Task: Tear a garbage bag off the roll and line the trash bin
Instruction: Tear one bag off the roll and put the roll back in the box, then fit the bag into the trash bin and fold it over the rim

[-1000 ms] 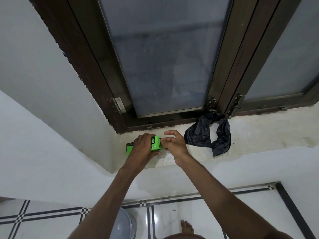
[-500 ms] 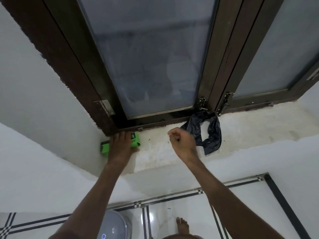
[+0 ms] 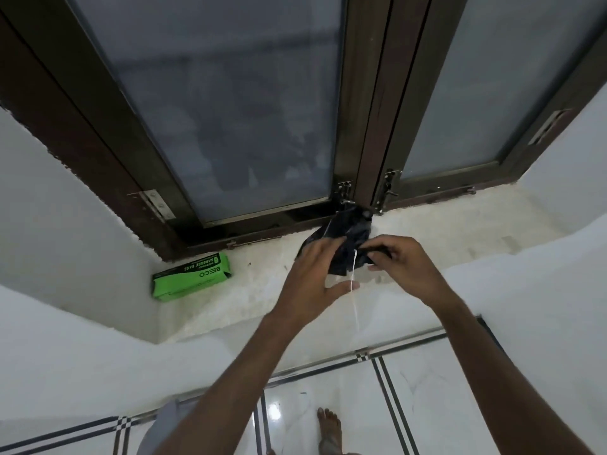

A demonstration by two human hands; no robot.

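Head view: black garbage bag (image 3: 349,238) lies crumpled on the window sill (image 3: 460,221), at the far edge of the sill, directly below the point where the two window frames meet. A thin white string (image 3: 354,284) runs down from the bag and hangs past the near edge of the sill. Right hand (image 3: 399,264) is on the right side of the bag; grip narrow, thumb and fingers pinching a fold of the black plastic. Left hand (image 3: 312,280) is on the left side of the bag; grip wide, fingers extended and spread over the plastic, thumb held apart toward the string; whether the fingertips press the bag or only overlap it cannot be told. Green box of garbage bags (image 3: 190,277) lies flat on the sill in the left corner, well apart from both hands, printed label facing up. Behind the sill, a dark brown window frame (image 3: 364,126) with frosted glass panes; metal latches (image 3: 345,192) sit at the base of the centre posts, just beyond the bag, and a hinge (image 3: 157,203) is on the left frame. Below the sill, white wall, then white floor tiles (image 3: 427,405) with dark border lines. A bare foot (image 3: 330,428) stands on the tiles. A grey rounded object (image 3: 161,425), partly hidden by the left forearm, is at the near left; not identifiable.
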